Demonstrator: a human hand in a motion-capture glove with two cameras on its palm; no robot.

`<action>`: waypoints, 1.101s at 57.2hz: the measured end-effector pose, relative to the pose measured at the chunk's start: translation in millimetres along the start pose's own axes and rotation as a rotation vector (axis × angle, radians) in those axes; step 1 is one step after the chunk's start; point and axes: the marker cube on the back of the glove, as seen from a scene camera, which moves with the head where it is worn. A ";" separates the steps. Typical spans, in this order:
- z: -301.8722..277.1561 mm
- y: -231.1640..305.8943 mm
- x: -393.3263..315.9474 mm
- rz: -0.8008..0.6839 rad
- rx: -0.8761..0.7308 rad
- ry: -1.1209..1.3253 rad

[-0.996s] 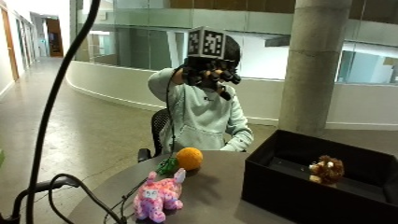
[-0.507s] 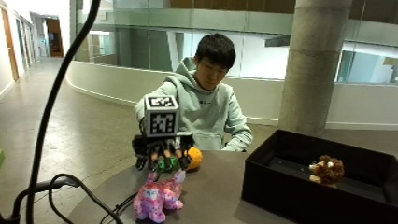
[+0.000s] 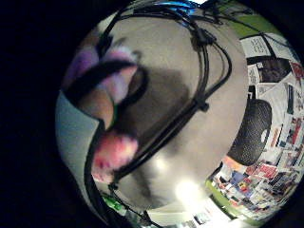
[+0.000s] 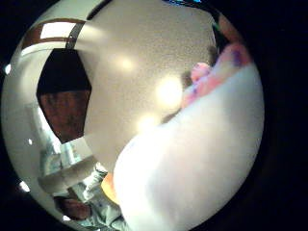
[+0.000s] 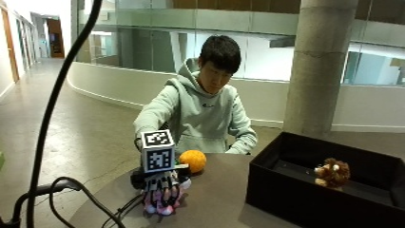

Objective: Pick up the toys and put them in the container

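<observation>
In the outside view my gloved right hand lies on top of the pink plush toy near the round table's left front, and its fingers curl down over the toy. The toy also shows close to the palm in both palm views, still resting on the table. An orange ball sits just behind the hand. At the right stands the black container, with a brown plush toy inside it.
Black cables run over the grey table to the left of the hand and show again in the little finger side view. The seated person is directly behind the ball. A concrete pillar rises behind the container.
My right hand has come down from face height to the table and now lies on the pink toy. The ball, the container and the brown toy have stayed put.
</observation>
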 end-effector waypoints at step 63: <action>-269.9 78.9 -404.3 -0.615 0.663 -0.273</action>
